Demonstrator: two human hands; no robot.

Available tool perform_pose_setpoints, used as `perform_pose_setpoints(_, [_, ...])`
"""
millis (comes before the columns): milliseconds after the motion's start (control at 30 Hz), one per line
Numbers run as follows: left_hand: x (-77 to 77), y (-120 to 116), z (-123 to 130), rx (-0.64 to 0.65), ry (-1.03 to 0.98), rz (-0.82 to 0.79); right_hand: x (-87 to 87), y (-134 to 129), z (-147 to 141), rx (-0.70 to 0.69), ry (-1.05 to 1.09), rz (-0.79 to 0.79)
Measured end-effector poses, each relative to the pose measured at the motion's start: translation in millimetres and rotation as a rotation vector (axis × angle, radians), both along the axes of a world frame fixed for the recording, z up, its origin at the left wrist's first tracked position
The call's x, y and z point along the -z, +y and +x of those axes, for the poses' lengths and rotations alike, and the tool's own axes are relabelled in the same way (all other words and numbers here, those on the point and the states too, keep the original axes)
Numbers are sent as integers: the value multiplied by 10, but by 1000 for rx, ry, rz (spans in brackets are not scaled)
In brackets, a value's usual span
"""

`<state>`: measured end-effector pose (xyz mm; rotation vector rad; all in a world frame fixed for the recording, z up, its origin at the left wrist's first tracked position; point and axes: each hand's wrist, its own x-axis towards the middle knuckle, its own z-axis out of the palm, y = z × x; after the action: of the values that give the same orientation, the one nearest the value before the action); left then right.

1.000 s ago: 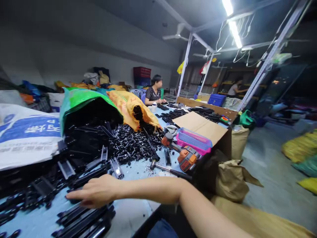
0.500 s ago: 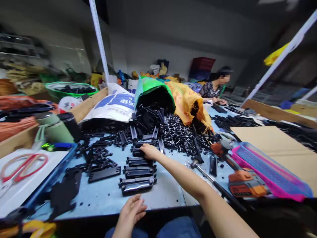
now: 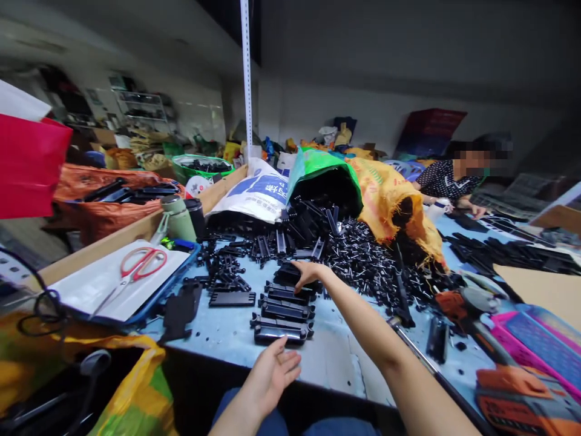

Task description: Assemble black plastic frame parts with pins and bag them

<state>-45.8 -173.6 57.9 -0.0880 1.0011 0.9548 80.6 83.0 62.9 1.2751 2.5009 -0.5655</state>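
Observation:
Black plastic parts (image 3: 282, 310) lie in a short column on the light blue table (image 3: 318, 363). My right hand (image 3: 307, 275) reaches over the far end of the column, its fingers bent around a black part (image 3: 287, 274). Just in front of the nearest part (image 3: 279, 330), my left hand (image 3: 275, 370) is held palm up with fingers apart and nothing in it. Heaped behind are more black parts and small pieces with metal pins (image 3: 354, 254), beside the open green bag (image 3: 324, 163).
On the left, red-handled scissors (image 3: 136, 269) rest on a tray (image 3: 158, 303). An orange power tool (image 3: 517, 393) and a pink basket (image 3: 512, 333) are at the right. Across the table sits a person (image 3: 449, 181). An orange-yellow bag (image 3: 390, 194) stands behind the heap.
The view has turned left, so table items appear farther right and more of the left side shows. My right hand remains at the column's far end; my left hand's fingers have spread.

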Motion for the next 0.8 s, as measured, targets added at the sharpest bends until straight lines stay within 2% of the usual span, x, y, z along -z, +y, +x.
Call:
perform_pose_setpoints(200, [61,-58,-3,-22,-13,27,75,31,-98,106,3,-14])
perform_pose_setpoints(367, [83,-76,-20,-55,-16,48,-12,-56,-106,168,120,-16])
perform_pose_setpoints(500, [82,-31,-63,-106,-44,31,-143,-103,-125,186,242,-173])
perform_pose_setpoints(567, [61,15,-78,-135,-37,14,-172,-152,-173,212,293,-266])
perform_pose_setpoints(633, [27,64,-76,-109,-60,25,-168,-230,-228,251,338,-346])
perform_pose_setpoints(700, [-7,96,-53,-106,-73,67,-147,-337,-259,285,371,-428])
perform_pose_setpoints(800, [-33,93,10,-206,-27,191,-108,-538,-207,317,398,-545])
